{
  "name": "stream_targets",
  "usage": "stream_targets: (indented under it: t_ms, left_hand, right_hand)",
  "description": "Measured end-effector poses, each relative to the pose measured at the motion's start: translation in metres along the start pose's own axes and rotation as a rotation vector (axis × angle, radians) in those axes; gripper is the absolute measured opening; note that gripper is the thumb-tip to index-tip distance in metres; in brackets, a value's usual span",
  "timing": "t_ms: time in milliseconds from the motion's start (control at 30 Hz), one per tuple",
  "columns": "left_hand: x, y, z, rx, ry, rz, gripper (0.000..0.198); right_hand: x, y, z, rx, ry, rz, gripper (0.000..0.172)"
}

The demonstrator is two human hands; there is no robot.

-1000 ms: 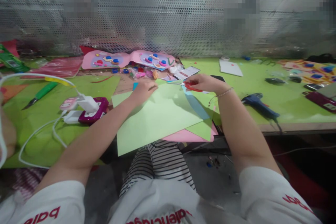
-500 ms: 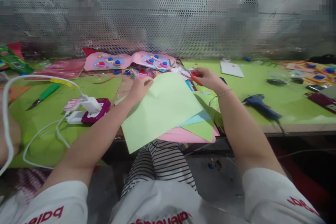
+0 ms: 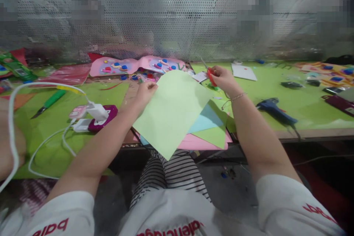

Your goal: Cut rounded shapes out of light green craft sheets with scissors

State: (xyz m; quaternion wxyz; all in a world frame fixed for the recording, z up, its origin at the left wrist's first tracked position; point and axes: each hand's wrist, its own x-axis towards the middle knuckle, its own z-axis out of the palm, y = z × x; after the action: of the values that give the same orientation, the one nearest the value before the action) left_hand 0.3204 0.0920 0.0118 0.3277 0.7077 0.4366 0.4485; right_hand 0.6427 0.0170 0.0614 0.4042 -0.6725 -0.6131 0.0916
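Observation:
My left hand [image 3: 145, 92] pinches the left edge of a light green paper sheet [image 3: 173, 110] and holds it tilted up off the table. Under it lie a light blue sheet [image 3: 208, 118], a darker green sheet [image 3: 214, 135] and a pink sheet [image 3: 199, 143], stacked at the table's front edge. My right hand [image 3: 223, 78] is closed around red-handled scissors [image 3: 211, 75], raised beside the sheet's upper right corner, blades pointing away from me.
A blue glue gun [image 3: 273, 111] lies to the right. A white charger and cable [image 3: 91, 112] on a purple device, and a green knife [image 3: 48, 101], lie to the left. Pink decorated craft pieces [image 3: 138, 65] sit by the perforated screen. Another person's arm [image 3: 8, 143] shows at far left.
My left hand has lifted and turned the light green sheet, uncovering the blue sheet beneath. My right hand has raised the scissors up and away from the paper.

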Motion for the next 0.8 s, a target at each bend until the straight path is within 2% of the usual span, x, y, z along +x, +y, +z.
stream_targets:
  t_ms: [100, 233, 300, 533, 800]
  left_hand:
    - [0.002, -0.005, 0.001, -0.011, -0.02, 0.013, 0.014]
    - [-0.003, 0.001, 0.002, -0.09, -0.076, -0.013, 0.012]
    - [-0.005, 0.004, 0.003, -0.107, -0.093, -0.031, 0.012]
    - [-0.006, 0.004, 0.004, -0.071, -0.095, -0.023, 0.012]
    - [-0.002, -0.008, 0.004, -0.051, -0.134, 0.025, 0.009]
  right_hand:
    - [-0.001, 0.002, -0.003, -0.084, -0.002, -0.049, 0.038]
    - [-0.01, -0.009, -0.008, -0.248, -0.201, -0.179, 0.036]
    - [-0.014, -0.015, -0.008, -0.297, -0.244, -0.218, 0.036]
    - [-0.014, -0.016, -0.006, -0.25, -0.254, -0.277, 0.04]
    - [-0.013, -0.015, -0.004, -0.159, -0.299, -0.233, 0.039]
